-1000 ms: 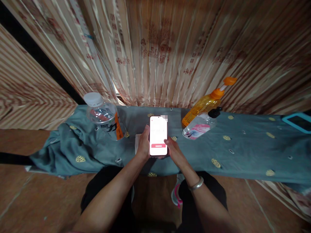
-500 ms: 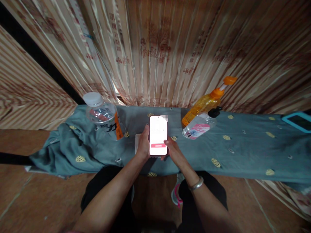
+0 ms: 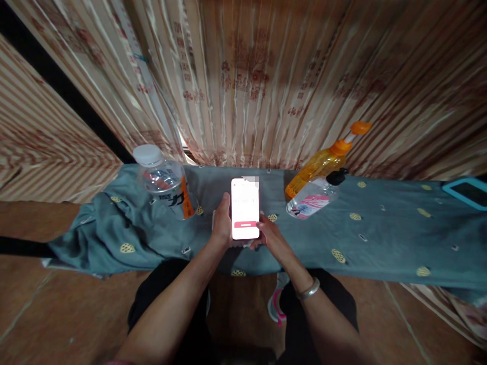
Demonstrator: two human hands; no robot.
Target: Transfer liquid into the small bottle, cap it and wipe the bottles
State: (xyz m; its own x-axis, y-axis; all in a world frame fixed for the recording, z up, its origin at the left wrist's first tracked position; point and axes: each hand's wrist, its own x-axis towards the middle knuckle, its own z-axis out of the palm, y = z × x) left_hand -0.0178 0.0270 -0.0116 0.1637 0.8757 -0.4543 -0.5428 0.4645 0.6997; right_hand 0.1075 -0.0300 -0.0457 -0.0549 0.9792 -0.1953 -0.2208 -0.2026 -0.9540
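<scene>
A smartphone (image 3: 245, 205) with a bright white screen and a red bar near its bottom is held upright between my hands. My left hand (image 3: 221, 223) grips its left edge, thumb along the side, the other fingers hidden behind it. My right hand (image 3: 269, 234) closes on the lower right edge, its thumb at the end of the red bar. Under the phone, partly covered by my hands, lies something pale and flat (image 3: 215, 215) that I cannot make out.
A green patterned cloth (image 3: 388, 243) covers the bench. On it stand a clear bottle with a white cap (image 3: 167, 187) at left, an orange pump bottle (image 3: 317, 170) and a clear black-topped bottle (image 3: 314, 197) at right. A blue-framed object (image 3: 466, 191) lies far right. Behind hangs a curtain (image 3: 243, 116).
The phone has shifted slightly left and up in the view, with both hands still on it. The bottles have kept their places.
</scene>
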